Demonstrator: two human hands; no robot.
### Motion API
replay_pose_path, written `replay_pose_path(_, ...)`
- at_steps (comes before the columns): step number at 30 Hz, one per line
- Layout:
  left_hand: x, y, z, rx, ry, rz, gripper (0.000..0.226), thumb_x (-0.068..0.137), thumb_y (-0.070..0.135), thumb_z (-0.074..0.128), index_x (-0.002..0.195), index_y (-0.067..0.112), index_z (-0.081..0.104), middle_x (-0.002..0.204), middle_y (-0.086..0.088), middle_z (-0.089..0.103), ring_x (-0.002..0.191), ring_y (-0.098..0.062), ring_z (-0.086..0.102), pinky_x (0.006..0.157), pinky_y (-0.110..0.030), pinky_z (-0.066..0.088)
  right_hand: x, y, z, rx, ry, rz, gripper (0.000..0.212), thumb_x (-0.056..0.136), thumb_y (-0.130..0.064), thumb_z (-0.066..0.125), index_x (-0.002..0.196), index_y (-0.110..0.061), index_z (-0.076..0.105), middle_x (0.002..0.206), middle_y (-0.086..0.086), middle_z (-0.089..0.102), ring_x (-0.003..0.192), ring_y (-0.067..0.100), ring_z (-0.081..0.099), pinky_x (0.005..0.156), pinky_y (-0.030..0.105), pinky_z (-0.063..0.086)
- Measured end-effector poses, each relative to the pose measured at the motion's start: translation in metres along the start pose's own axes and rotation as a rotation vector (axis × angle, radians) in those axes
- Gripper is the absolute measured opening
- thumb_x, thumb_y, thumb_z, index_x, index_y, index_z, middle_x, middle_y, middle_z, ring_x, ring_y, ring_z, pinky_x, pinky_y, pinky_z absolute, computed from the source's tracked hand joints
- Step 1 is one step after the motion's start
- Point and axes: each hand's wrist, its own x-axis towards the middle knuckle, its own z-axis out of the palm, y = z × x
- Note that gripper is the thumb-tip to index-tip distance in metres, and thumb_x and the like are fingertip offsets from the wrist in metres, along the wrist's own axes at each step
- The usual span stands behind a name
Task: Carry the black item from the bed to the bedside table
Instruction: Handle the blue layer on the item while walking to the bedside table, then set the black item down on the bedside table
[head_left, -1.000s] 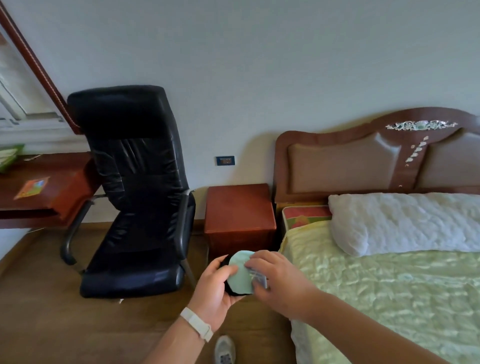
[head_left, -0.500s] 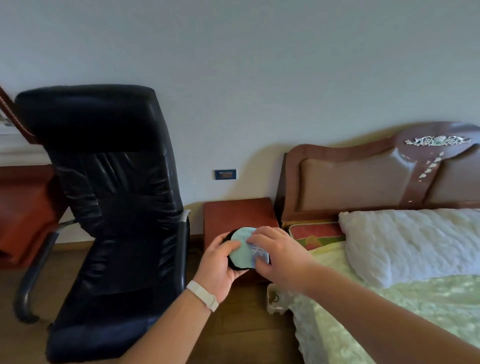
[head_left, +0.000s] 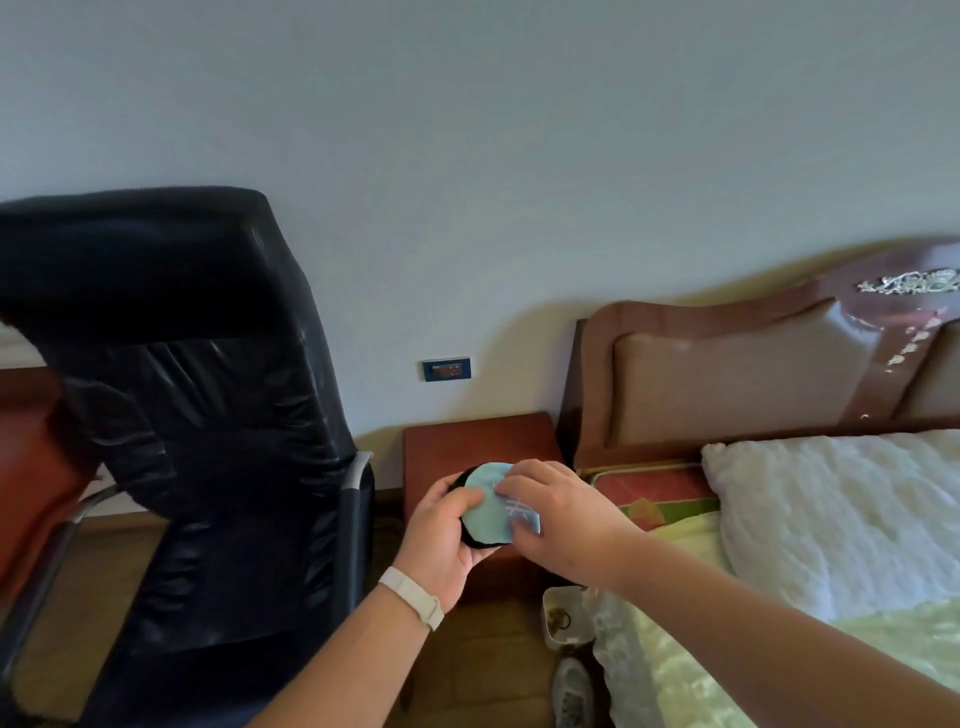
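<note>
Both forearms are reaching forward and meeting at the middle. The left hand (head_left: 441, 535) is cupping from below and the left, its thumb lying across the top, a white band (head_left: 413, 596) circling its wrist. The right hand (head_left: 558, 519) is arching over from the right, its fingers (head_left: 511, 488) pressing down, curled and closed.

Black leather office chair (head_left: 197, 415) at left, chrome armrest frame, backrest toward the wall. Reddish wooden desk (head_left: 31, 457) partly hidden behind it. Blue wall socket plate (head_left: 447, 369) low on the pale wall. Brown padded headboard (head_left: 753, 379) with silver ornament at right. White fluffy pillow (head_left: 841, 509) beside a red-green patterned cushion (head_left: 657, 493). Small white container (head_left: 563, 618) and a grey shoe (head_left: 571, 693) on the wooden floor (head_left: 478, 654).
</note>
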Motion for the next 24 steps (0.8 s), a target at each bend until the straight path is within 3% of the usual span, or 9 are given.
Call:
replay_pose_path(6, 0.06, 0.017, 0.044, 0.048, 0.053, 0.01, 0.031, 0.086, 0.004, 0.058, 0.116, 0.012, 0.061, 0.114, -0.022, 0.065, 0.1, -0.036, 0.067, 0.069, -0.046, 0.058, 0.042, 0.062, -0.018, 0.06, 0.005, -0.004, 0.037, 0.083, -0.022, 0.058, 0.12, -0.022, 0.057, 0.122, -0.001, 0.057, 0.111, 0.021, 0.051, 0.094, 0.029, 0.043)
replay_pose_path(13, 0.128, 0.005, 0.095, 0.075, 0.102, -0.015, 0.026, 0.087, 0.002, 0.057, 0.11, 0.011, 0.063, 0.109, -0.021, 0.068, 0.091, -0.032, 0.07, 0.067, -0.045, 0.058, 0.069, 0.144, -0.031, 0.12, -0.034, 0.009, 0.036, 0.081, -0.017, 0.061, 0.117, -0.014, 0.061, 0.119, 0.005, 0.058, 0.106, 0.028, 0.054, 0.094, 0.035, 0.045)
replay_pose_path(24, 0.235, 0.02, 0.091, 0.151, 0.186, -0.114, 0.022, 0.087, 0.002, 0.056, 0.106, 0.01, 0.064, 0.108, -0.021, 0.067, 0.091, -0.032, 0.069, 0.065, -0.041, 0.058, 0.135, 0.212, 0.011, 0.176, -0.145, 0.134, 0.039, 0.082, -0.019, 0.061, 0.12, -0.015, 0.059, 0.121, 0.004, 0.057, 0.109, 0.027, 0.052, 0.095, 0.037, 0.044)
